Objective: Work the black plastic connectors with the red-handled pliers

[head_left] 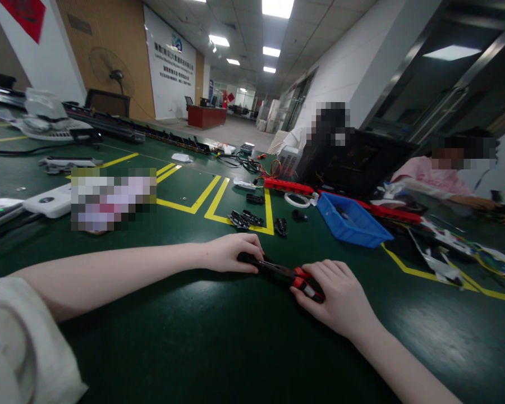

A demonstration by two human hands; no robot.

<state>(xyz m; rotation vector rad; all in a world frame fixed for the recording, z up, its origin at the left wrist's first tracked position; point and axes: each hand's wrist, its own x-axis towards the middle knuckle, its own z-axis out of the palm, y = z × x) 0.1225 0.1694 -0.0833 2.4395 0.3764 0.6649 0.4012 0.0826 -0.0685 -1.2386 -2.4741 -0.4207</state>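
My left hand point(231, 252) rests on the dark green table point(219, 336) with its fingers curled over the black end of a slim black and red part point(284, 273). My right hand point(336, 294) is closed on the red end of the same part, thumb pressed against it. The part lies flat between both hands, close to the table surface. Just beyond my hands, several small black parts point(246, 219) lie by the yellow floor-style markings.
A blue bin point(353, 221) stands to the right, with long red strips point(288, 185) and a white tape ring point(297, 200) behind it. A white device point(50, 201) lies at left. Two people sit at the far right behind a black case point(353, 160).
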